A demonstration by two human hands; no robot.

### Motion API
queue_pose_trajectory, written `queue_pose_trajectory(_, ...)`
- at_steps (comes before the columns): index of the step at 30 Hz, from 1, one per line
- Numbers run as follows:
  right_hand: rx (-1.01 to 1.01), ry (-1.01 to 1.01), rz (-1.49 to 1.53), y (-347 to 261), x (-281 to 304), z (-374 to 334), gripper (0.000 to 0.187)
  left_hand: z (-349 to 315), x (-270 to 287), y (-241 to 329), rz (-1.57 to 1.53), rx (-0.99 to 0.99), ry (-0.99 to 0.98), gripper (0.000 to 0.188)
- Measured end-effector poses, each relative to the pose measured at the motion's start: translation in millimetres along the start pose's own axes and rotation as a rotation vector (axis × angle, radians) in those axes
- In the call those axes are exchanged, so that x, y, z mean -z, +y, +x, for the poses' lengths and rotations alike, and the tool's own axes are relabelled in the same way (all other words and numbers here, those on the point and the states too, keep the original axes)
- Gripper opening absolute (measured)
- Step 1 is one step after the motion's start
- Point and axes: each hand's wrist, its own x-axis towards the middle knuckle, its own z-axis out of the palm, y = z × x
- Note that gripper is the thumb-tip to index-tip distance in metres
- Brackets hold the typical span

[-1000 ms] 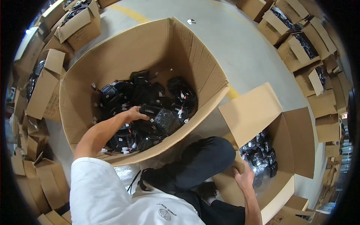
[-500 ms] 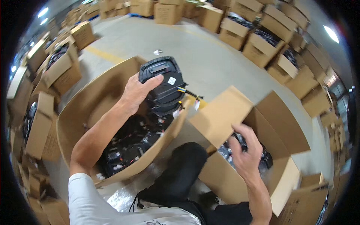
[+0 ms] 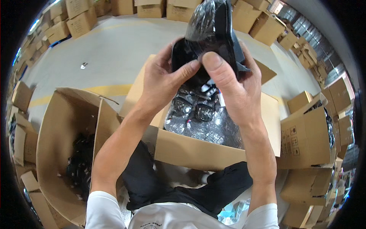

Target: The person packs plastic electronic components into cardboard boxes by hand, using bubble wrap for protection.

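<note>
A black plastic housing (image 3: 225, 45), partly covered by shiny clear wrap, is held up in front of me. My left hand (image 3: 162, 76) grips its left side, thumb across the near face. My right hand (image 3: 238, 86) closes on the other side, its thumb almost meeting the left one. Below is an open cardboard box (image 3: 198, 150) between my forearms. Inside lie several black parts and a sheet of bubble wrap (image 3: 213, 131). Small white-tipped wires show among them. My hands and the housing hide the far part of this box.
A tall open carton (image 3: 51, 129) with a heap of black parts stands at my left. More cartons (image 3: 305, 143) are stacked on the right, and others (image 3: 150, 9) line the far side of the grey floor (image 3: 118, 49). Light-blue plastic (image 3: 232, 212) lies by my leg.
The view has swung right. My left hand has moved from above the left carton to above the other box. My right hand, empty before, now grips the black part too.
</note>
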Motion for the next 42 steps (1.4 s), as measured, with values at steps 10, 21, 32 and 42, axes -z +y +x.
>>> queue_pose_trajectory(10,-0.788,0.402,0.103,189,200,-75,0.044,-25,29,-127,-0.049,0.673,0.551,0.024)
queue_pose_trajectory(21,-1.284,0.639,0.303,369,262,-212,0.037,-9,15,-141,-0.072,0.680,0.453,0.025)
queue_pose_trajectory(32,-1.246,0.727,0.251,362,283,-224,0.044,-15,27,-143,-0.052,0.684,0.390,0.026)
queue_pose_trajectory(42,-1.206,0.613,0.275,378,254,-214,0.045,-21,23,-140,-0.064,0.698,0.360,0.025)
